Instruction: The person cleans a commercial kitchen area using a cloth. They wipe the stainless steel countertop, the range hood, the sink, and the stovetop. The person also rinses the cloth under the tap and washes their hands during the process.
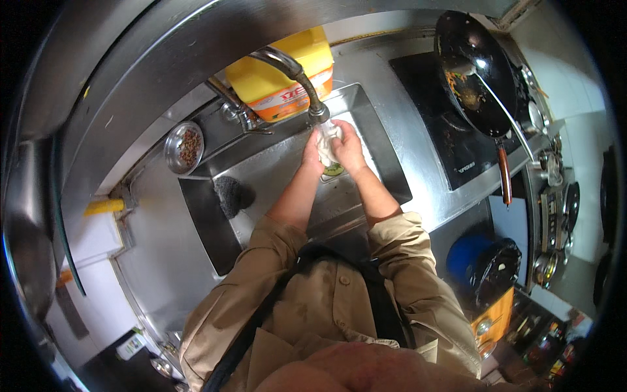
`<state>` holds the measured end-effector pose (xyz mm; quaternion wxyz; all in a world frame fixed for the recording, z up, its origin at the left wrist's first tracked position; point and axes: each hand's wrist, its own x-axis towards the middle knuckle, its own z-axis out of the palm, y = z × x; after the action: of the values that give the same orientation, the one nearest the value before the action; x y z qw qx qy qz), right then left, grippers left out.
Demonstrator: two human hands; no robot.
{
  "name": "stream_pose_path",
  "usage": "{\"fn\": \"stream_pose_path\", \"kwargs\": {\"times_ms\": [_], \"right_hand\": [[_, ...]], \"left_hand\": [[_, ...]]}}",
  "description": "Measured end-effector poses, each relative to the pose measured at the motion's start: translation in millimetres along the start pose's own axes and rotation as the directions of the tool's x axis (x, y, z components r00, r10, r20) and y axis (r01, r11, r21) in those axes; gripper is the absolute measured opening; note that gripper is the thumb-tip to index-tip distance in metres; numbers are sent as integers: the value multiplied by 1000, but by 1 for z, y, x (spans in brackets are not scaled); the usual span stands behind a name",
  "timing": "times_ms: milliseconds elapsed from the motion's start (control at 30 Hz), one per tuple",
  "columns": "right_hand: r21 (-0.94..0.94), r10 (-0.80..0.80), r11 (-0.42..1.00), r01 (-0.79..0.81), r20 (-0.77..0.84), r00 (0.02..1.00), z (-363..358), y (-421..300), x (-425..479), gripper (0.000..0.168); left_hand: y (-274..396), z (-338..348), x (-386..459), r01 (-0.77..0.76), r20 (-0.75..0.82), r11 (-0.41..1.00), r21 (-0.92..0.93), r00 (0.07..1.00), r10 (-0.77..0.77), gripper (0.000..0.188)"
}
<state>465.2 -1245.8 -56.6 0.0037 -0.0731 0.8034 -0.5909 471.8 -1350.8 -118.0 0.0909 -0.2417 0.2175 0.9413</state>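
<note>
Under the spout of a metal faucet (319,111), a bunched white cloth (327,146) is held between my two hands. My left hand (312,153) grips it from one side. On the other side, my right hand (349,149) has its thumb pressed over the cloth. Water appears to run from the spout onto it. Both hands are above the stainless steel sink (279,181), over its far right part. Just below them, a round greenish thing (334,169) shows in part at the sink bottom; I cannot tell what it is.
A dark scrubbing pad (228,196) lies at the sink's left. Behind stands a yellow and orange plastic tub (289,73); a bowl of brown bits (184,148) sits back left. On the right, a wok (477,73) with a ladle rests on a black cooktop (450,142). A lined bin (494,269) stands lower right.
</note>
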Motion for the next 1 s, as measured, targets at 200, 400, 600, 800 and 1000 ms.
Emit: {"fn": "stream_pose_path", "kwargs": {"times_ms": [200, 400, 600, 800, 1000], "right_hand": [[-189, -421, 866, 462, 221, 880, 18, -64, -30, 29], [-656, 286, 754, -46, 263, 922, 11, 9, 66, 37], [-488, -214, 785, 381, 364, 907, 46, 8, -3, 36], [-680, 316, 731, 48, 401, 860, 29, 26, 85, 34], [-429, -250, 745, 511, 530, 810, 41, -24, -11, 33]], "left_hand": [[-23, -46, 13, -231, 405, 857, -460, 805, 434, 33], [-36, 27, -1, -256, 25, 956, -139, 965, 262, 35], [-7, -11, -5, -201, -299, 846, 494, 875, 382, 28], [-12, 54, -3, 238, -80, -138, 961, 723, 686, 25], [-2, -51, 9, -441, 154, 611, 657, 872, 464, 23]]}}
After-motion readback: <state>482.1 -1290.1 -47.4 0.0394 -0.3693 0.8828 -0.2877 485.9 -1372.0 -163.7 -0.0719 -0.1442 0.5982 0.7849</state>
